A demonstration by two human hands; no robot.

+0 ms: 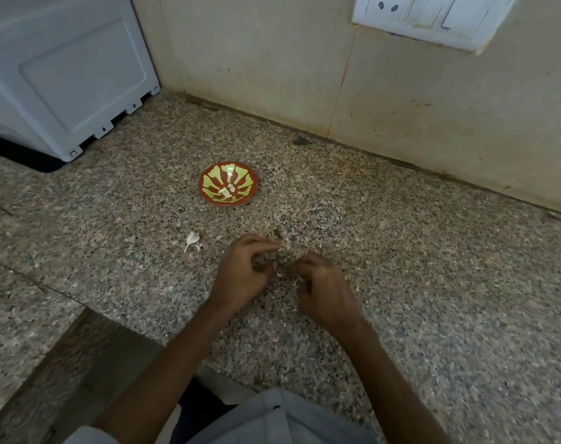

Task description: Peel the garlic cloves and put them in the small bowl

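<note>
Well, glossy round bowl (204,182) of pale cloves (227,193) sits up-frame from left hand (240,270) and right hand (322,290); fingers curled, hold too blurry to tell.

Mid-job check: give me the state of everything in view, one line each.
Small bowl, upright on the counter, a few peeled cloves inside.
Peeled cloves, lying in the bowl's bottom.
Garlic piece, loose on the counter, untouched.
Left hand, fingers curled; contents too blurred to tell.
Right hand, fingers curled; a whitish sliver at its fingertips.
</note>
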